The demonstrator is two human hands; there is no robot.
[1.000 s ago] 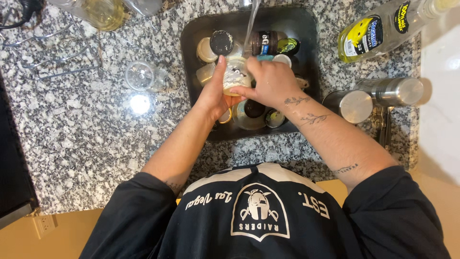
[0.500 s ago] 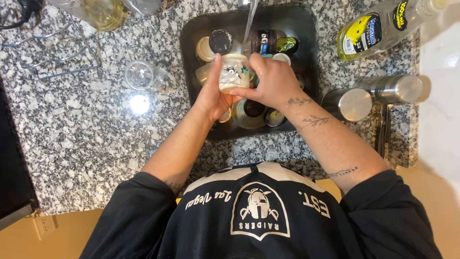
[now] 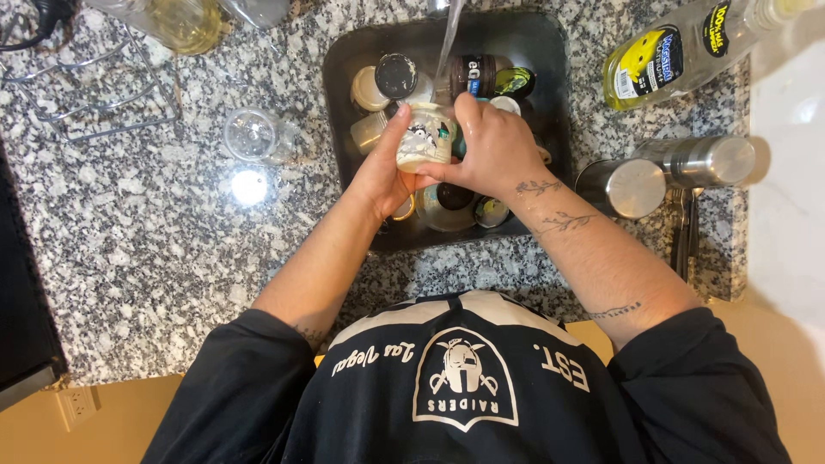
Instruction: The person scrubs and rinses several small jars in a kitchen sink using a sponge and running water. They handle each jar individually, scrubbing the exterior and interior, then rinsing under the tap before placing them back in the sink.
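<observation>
Both hands hold a small cream-coloured jar (image 3: 424,137) with a printed picture on its rounded side, raised over the dark rectangular sink (image 3: 550,51). The left hand (image 3: 382,176) cups the jar from the side, thumb up along its wall, and the right hand (image 3: 491,146) wraps closed around its other side, fingers curled over the top. A thin stream of water (image 3: 447,43) falls onto the jar's rim. Below the hands the sink holds more jars and round lids, among them one with a black lid (image 3: 396,75) and a dark bottle (image 3: 481,76) lying on its side. The sink is set in a speckled grey granite table (image 3: 155,249). On it, left of the sink, a clear glass (image 3: 254,136) lies beside a bent wire rack (image 3: 86,94); to the right stand two brushed steel cups (image 3: 666,172) and a clear plastic bottle of yellow liquid (image 3: 687,43)
</observation>
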